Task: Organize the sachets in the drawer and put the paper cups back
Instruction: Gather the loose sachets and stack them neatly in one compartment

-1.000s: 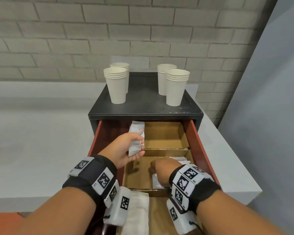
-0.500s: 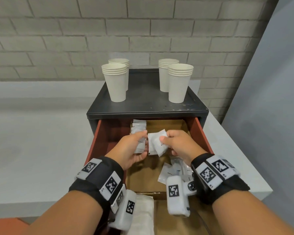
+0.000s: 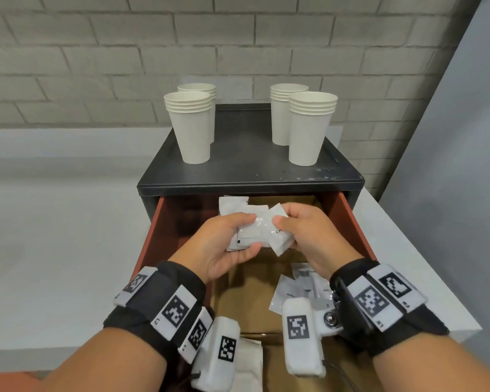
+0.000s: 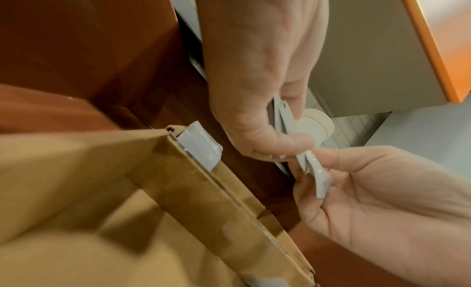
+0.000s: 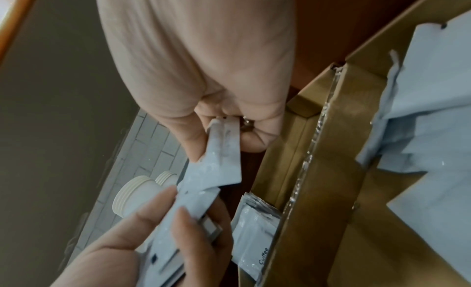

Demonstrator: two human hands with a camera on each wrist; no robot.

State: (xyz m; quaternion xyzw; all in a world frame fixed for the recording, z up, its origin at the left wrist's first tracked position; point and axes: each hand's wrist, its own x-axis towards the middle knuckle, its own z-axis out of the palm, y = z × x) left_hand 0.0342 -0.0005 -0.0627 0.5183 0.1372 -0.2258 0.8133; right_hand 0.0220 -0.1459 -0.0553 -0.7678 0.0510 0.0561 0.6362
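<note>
Both hands are up over the open drawer [image 3: 348, 222] and we're mid-sort: the left hand [image 3: 224, 244] holds a small stack of white sachets [image 3: 248, 230] between thumb and fingers, while the right hand [image 3: 306, 236] pinches another sachet [image 3: 277, 236] and presses it against that stack, looking like it's being added to the bundle. A few sachets already stand at the back of the rear cardboard compartment [image 3: 234, 203], so some of the tidying looks done. Plenty remains, though: loose sachets [image 3: 297, 287] lie scattered in the middle compartment, just under the right wrist, waiting to be gathered. Nearest the camera, something white and folded [image 3: 251, 360] lies in the front section; what it is I can't tell. As for the paper cups [image 3: 191, 125], all four stacks stand on top of the black cabinet [image 3: 249, 171] on the bench [image 3: 54, 222], untouched, so that half of the job hasn't begun.
</note>
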